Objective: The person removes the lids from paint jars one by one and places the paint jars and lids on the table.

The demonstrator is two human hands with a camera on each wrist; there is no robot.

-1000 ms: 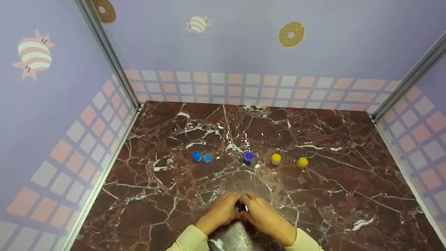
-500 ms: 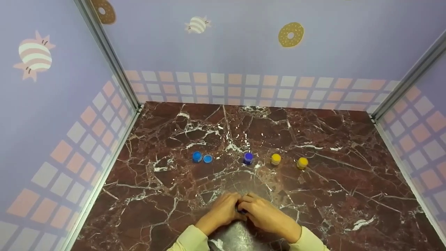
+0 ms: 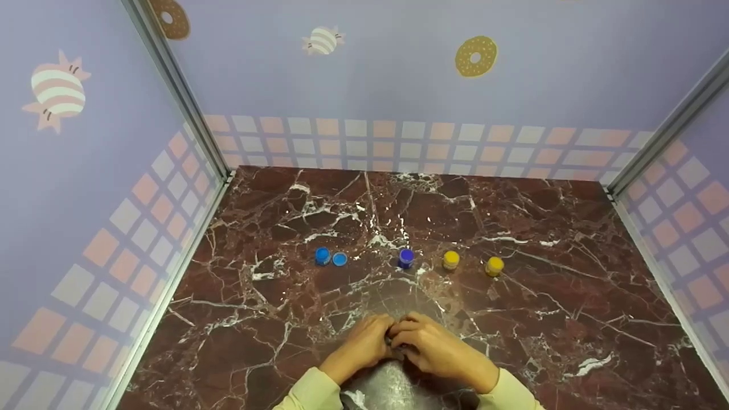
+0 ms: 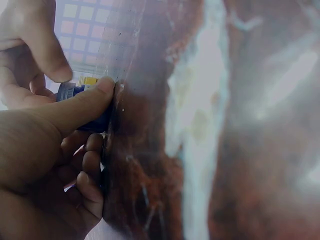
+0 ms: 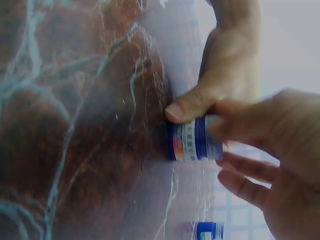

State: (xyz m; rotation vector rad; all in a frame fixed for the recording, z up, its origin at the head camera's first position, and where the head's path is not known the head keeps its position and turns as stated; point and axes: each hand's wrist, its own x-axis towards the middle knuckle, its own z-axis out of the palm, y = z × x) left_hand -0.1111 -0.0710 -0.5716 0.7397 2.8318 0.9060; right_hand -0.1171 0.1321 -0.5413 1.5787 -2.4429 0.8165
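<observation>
A small dark blue paint jar point(image 5: 187, 141) with a white printed label is held low at the front of the table. My left hand point(image 3: 367, 340) grips its body, the thumb point(image 5: 187, 107) lying along the side. At the jar's ridged greyish top point(image 4: 66, 91), the fingers of my right hand point(image 3: 433, 347) curl round; the thumb and fingertips are at its edge. Between the hands, most of the jar is hidden in the head view. Ahead stand a light blue jar point(image 3: 322, 256), a light blue round lid point(image 3: 340, 259) and a purple-blue jar point(image 3: 406, 258).
Two yellow jars point(image 3: 451, 260) point(image 3: 494, 266) stand to the right in the same row. The dark red marble-patterned table point(image 3: 547, 319) is bordered by a patterned back wall point(image 3: 393, 74) and side walls.
My right hand has turned and shifted slightly to the right around the jar's top, its fingers changing position. My left hand stays in place. The row of jars has not moved.
</observation>
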